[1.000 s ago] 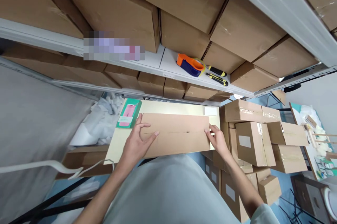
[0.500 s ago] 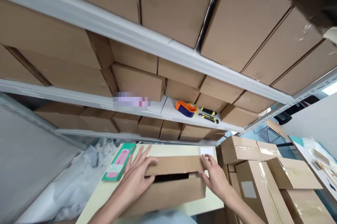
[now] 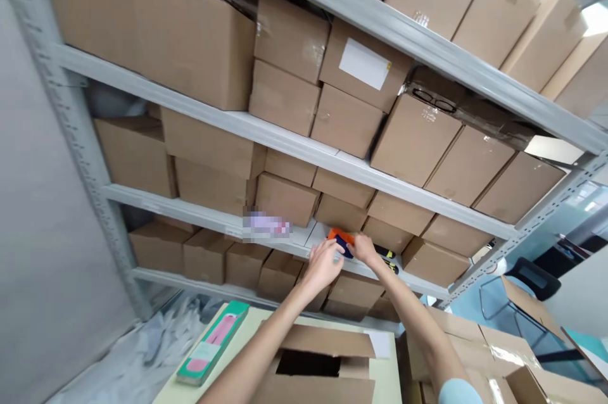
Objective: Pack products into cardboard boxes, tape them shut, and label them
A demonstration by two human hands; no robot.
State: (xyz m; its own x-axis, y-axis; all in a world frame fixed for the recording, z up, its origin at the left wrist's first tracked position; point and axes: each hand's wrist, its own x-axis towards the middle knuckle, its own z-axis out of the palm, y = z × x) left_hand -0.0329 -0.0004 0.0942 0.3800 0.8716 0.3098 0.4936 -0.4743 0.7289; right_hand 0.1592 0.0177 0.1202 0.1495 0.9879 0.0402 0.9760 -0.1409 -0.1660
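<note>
An orange and dark-blue tape dispenser lies on the middle shelf, partly covered by my fingers. My right hand is closed at its right end. From the left, my left hand reaches it with fingers somewhat apart, the tips at its blue front. Two black-and-yellow utility knives lie just right of my right hand, partly hidden by that wrist. Below my arms, a cardboard box stands on the pale table with its top flaps parted and a dark gap showing.
A green and pink package lies at the table's left side, and a white paper at its right. Cardboard boxes fill the grey metal shelf rack. More boxes are stacked to the right. A blurred-out item sits left on the middle shelf.
Both hands have left the cardboard box's flaps and moved up and forward to the tape dispenser on the shelf. The view has tilted upward, showing more of the rack.
</note>
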